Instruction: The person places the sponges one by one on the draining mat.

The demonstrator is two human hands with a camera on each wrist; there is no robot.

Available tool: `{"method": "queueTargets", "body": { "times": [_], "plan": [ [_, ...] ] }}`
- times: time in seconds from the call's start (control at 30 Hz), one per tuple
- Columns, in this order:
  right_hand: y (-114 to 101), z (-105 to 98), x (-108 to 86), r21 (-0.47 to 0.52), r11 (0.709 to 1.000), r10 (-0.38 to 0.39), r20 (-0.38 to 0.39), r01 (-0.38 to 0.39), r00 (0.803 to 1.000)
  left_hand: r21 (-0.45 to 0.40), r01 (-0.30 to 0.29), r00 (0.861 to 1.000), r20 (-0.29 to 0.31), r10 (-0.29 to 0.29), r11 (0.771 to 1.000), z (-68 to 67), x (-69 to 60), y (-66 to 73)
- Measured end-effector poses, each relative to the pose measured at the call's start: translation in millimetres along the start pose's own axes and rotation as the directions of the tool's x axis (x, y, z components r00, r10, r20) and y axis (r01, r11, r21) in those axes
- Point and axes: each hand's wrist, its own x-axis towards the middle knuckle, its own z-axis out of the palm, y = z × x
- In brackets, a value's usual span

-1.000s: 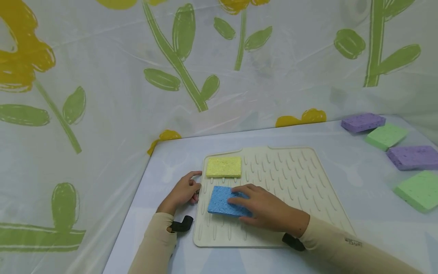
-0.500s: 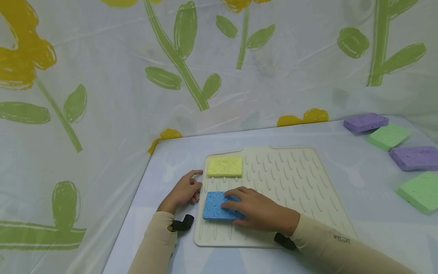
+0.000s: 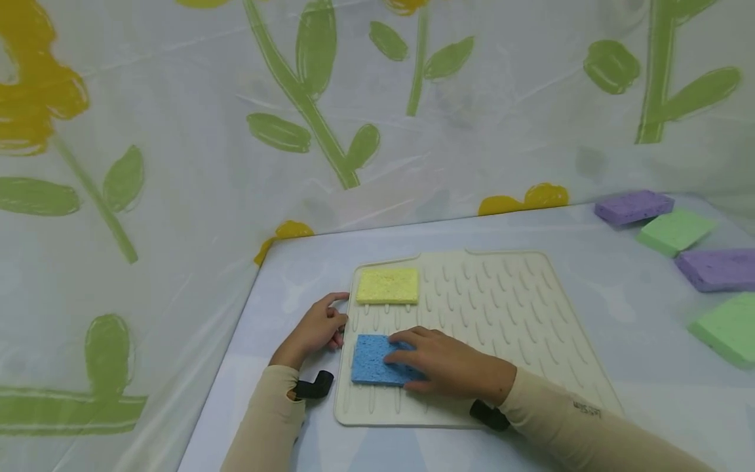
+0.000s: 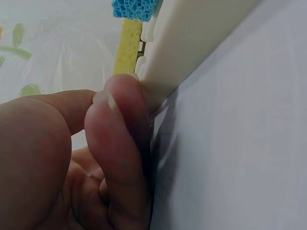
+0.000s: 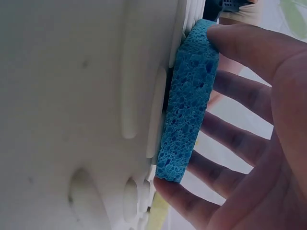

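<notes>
Right hand [image 3: 451, 364]: gripping the blue sponge [image 3: 371, 360], fingers spread over its top and right part in the head view. In the right wrist view the thumb and the fingers took hold at opposite ends of the sponge. The blue sponge was on the near left part of the cream mat [image 3: 489, 288], at its ribs; a narrow dark gap showed beside the sponge, and full contact could not be confirmed.

Left hand [image 3: 318, 328]: at the left edge of the mat, index finger extended to that edge, the other fingers bent. The left wrist view showed fingertips against the rim; whether they pinched it could not be told.

The yellow sponge [image 3: 387, 286] lay flat in the far left corner of the mat, beyond the blue sponge and apart from it. The mat lay on the pale table [image 3: 283, 282].

At the right side of the table, well apart from the mat, were a far purple sponge [image 3: 634, 206], a far green sponge [image 3: 677, 231], a near purple sponge [image 3: 719, 269] and a near green sponge [image 3: 728, 328]. Both arms wore beige sleeves [image 3: 265, 413]. A flower-patterned curtain [image 3: 194, 131] hung behind the table.
</notes>
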Motion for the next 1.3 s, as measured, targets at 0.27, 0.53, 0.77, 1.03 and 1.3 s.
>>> {"method": "queueTargets", "body": {
  "times": [0.27, 0.53, 0.77, 1.03, 1.3],
  "plan": [
    [-4, -1, 2.2, -0.014, 1.000, -0.009, 0.012, 0.009, 1.000, -0.006, 0.016, 1.000, -0.010, -0.016, 1.000, -6.0, -5.3, -2.7],
    [-6, -5, 5.6, -0.059, 0.998, -0.026, 0.021, 0.027, 0.999, -0.002, 0.008, 1.000, -0.023, -0.008, 1.000, -8.4, -6.1, -0.6],
    [-7, -5, 6.2, -0.095, 0.995, -0.020, 0.030, 0.022, 0.999, -0.006, 0.000, 1.000, -0.005, 0.000, 1.000, -6.9, -3.5, -2.8],
    [-7, -7, 4.4, -0.090, 0.996, -0.014, 0.026, 0.016, 1.000, 0.028, -0.020, 1.000, -0.018, 0.020, 0.999, -8.2, -0.8, 2.8],
    [-5, -3, -5.3, -0.119, 0.993, -0.020, 0.017, 0.022, 1.000, 0.020, -0.020, 1.000, 0.004, 0.020, 1.000, 0.3, -0.2, 1.3]
  ]
}}
